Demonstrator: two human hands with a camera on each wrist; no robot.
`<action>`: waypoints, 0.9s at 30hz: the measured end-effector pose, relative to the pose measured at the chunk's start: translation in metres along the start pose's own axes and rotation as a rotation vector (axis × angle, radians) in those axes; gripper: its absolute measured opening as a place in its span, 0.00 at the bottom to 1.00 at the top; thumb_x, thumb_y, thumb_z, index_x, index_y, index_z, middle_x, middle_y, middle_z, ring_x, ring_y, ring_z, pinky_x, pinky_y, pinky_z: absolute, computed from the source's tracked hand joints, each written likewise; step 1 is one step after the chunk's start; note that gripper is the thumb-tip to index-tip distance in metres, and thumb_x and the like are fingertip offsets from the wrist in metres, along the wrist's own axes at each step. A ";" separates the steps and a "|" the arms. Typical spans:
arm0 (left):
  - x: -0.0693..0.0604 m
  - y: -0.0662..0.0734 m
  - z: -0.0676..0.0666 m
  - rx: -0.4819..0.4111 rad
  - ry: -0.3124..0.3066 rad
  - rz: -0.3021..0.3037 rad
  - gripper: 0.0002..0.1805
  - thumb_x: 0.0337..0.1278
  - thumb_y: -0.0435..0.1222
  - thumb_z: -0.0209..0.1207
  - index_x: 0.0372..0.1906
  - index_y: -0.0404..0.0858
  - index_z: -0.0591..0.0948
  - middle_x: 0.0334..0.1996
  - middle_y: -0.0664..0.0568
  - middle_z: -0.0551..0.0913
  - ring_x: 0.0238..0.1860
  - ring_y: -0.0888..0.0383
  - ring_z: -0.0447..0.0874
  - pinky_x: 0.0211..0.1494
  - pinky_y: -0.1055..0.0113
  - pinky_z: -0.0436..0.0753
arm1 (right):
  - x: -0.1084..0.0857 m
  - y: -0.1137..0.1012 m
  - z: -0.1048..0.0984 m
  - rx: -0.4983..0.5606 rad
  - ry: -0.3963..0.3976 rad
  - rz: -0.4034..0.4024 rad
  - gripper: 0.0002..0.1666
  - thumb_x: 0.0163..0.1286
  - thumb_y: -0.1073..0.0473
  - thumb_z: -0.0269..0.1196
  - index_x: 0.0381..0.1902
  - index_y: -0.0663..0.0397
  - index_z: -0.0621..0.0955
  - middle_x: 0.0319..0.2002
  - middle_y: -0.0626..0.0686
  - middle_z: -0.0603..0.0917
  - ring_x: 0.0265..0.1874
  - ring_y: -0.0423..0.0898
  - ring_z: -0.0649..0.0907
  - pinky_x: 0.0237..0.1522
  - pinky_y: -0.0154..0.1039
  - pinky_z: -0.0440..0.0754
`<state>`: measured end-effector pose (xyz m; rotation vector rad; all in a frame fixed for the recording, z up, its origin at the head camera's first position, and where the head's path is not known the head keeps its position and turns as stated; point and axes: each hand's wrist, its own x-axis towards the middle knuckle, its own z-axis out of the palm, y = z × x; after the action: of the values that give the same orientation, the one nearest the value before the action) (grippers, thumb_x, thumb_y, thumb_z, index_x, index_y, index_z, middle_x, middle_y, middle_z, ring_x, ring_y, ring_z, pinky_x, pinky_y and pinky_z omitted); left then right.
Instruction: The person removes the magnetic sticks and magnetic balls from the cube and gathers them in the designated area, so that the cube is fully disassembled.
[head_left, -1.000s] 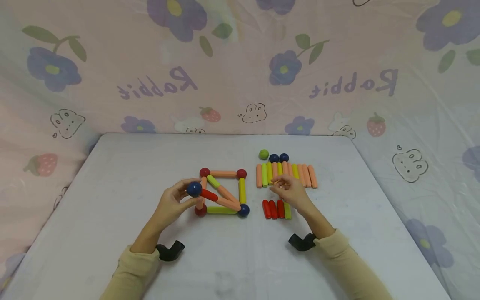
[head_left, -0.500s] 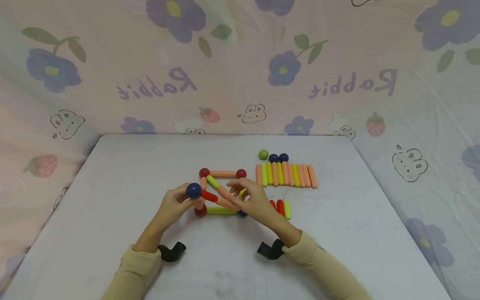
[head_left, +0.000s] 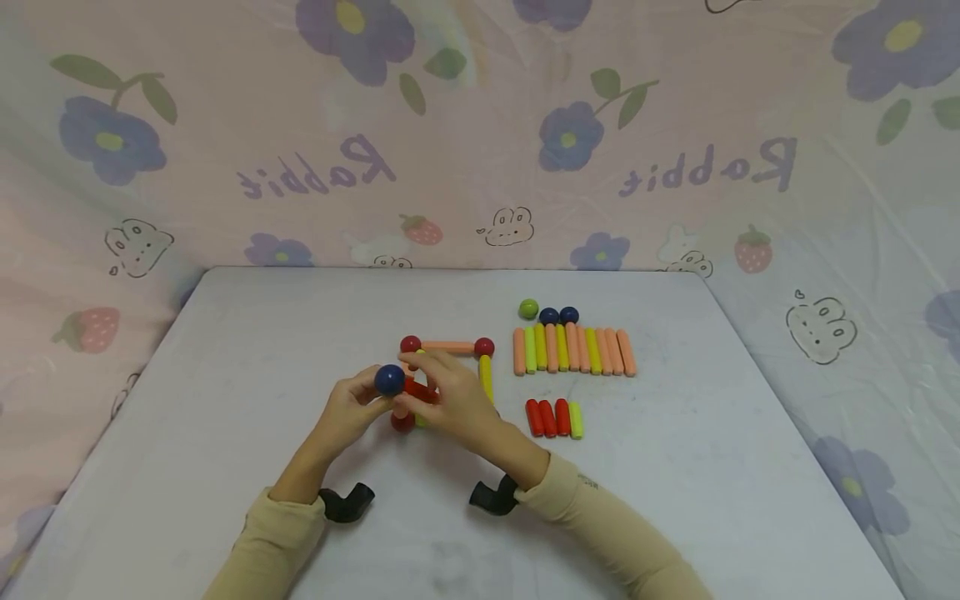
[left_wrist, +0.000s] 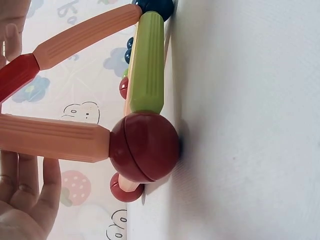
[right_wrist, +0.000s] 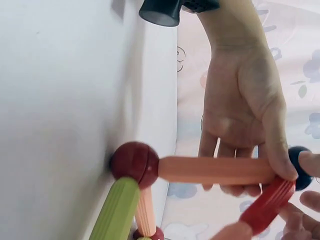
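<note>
In the head view my left hand pinches the top of an upright orange magnetic stick, just below a blue ball. The stick rises from a red ball at the near left corner of a square frame. A red stick slopes from beside the blue ball to a curved orange stick, which reaches the corner's blue ball. My right hand has its thumb and fingers apart around the red stick, close to the blue ball; contact is unclear. It hides much of the frame.
Right of the frame lies a row of orange, yellow and green sticks. Behind it sit a green ball and two blue balls. Nearer are several short red sticks and a short green one. A printed curtain backs the table.
My right hand has moved left from above the loose sticks, across the frame, to the red stick beside the blue ball. My left hand keeps its hold in nearly the same place.
</note>
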<state>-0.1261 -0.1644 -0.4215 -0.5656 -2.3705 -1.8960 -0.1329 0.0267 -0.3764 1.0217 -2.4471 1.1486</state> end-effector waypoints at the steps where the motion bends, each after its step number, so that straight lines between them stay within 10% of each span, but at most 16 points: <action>1: 0.000 0.000 0.000 -0.001 0.003 0.004 0.14 0.57 0.28 0.62 0.46 0.24 0.80 0.40 0.77 0.79 0.46 0.75 0.76 0.54 0.81 0.76 | 0.001 -0.001 0.001 -0.002 -0.003 0.005 0.29 0.58 0.56 0.71 0.57 0.57 0.78 0.45 0.57 0.83 0.30 0.45 0.76 0.29 0.21 0.72; 11: -0.001 0.000 0.000 -0.033 -0.003 0.043 0.13 0.57 0.27 0.61 0.43 0.20 0.79 0.39 0.77 0.78 0.46 0.77 0.76 0.56 0.84 0.75 | 0.005 -0.010 0.007 0.004 -0.042 0.047 0.25 0.61 0.58 0.69 0.56 0.55 0.78 0.49 0.54 0.82 0.42 0.45 0.81 0.47 0.33 0.86; 27: 0.000 0.001 -0.001 0.058 -0.003 0.047 0.13 0.61 0.30 0.60 0.47 0.25 0.80 0.40 0.77 0.78 0.45 0.76 0.75 0.54 0.81 0.77 | 0.005 -0.008 0.004 0.155 0.009 0.123 0.25 0.60 0.59 0.69 0.54 0.60 0.78 0.38 0.57 0.84 0.29 0.43 0.78 0.32 0.22 0.78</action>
<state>-0.1257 -0.1652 -0.4204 -0.6144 -2.3835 -1.8033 -0.1313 0.0175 -0.3724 0.9143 -2.4759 1.3977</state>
